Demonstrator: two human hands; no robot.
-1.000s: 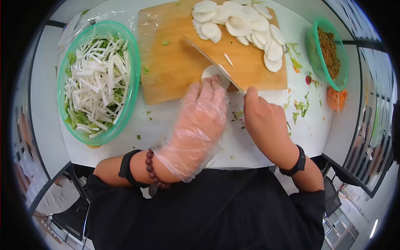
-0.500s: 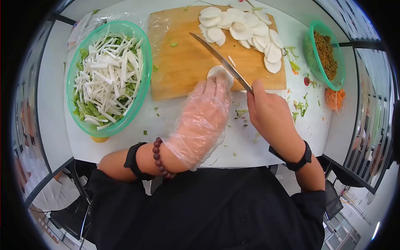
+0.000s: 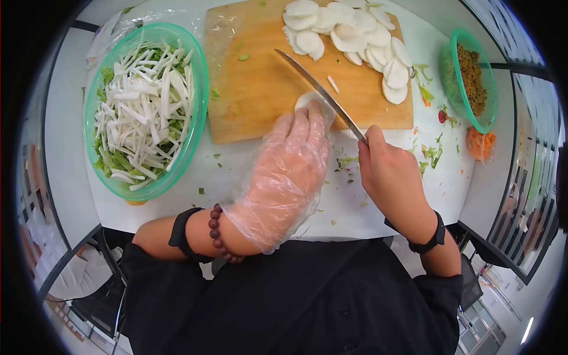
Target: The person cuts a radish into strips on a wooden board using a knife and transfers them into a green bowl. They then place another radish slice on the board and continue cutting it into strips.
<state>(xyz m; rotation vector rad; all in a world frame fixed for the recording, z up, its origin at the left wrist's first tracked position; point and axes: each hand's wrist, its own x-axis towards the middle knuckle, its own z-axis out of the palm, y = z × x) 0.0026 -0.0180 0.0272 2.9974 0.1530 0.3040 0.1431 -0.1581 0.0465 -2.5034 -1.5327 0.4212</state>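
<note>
My left hand point(image 3: 290, 163), in a clear plastic glove, presses its fingertips onto white radish slices point(image 3: 303, 101) near the front edge of the wooden cutting board point(image 3: 248, 100). Most of these slices are hidden under the fingers. Bare and wrapped round the handle, my right hand point(image 3: 390, 173) holds a kitchen knife point(image 3: 322, 93). The blade slants up and left across the board, right beside my left fingertips. One thin white strip point(image 3: 333, 84) lies just right of the blade. More round radish slices point(image 3: 349, 38) overlap in a pile at the board's far right.
On the left stands a green bowl point(image 3: 204, 100) heaped with white radish strips point(image 3: 142, 100) over leafy greens. A green basket point(image 3: 458, 74) of brown crumbly food point(image 3: 472, 80) and a bag of orange shreds point(image 3: 480, 144) are at the right. Vegetable scraps point(image 3: 433, 152) litter the white table.
The view has shifted slightly. Both hands stay in nearly the same place against the board, with the knife still beside the left fingertips.
</note>
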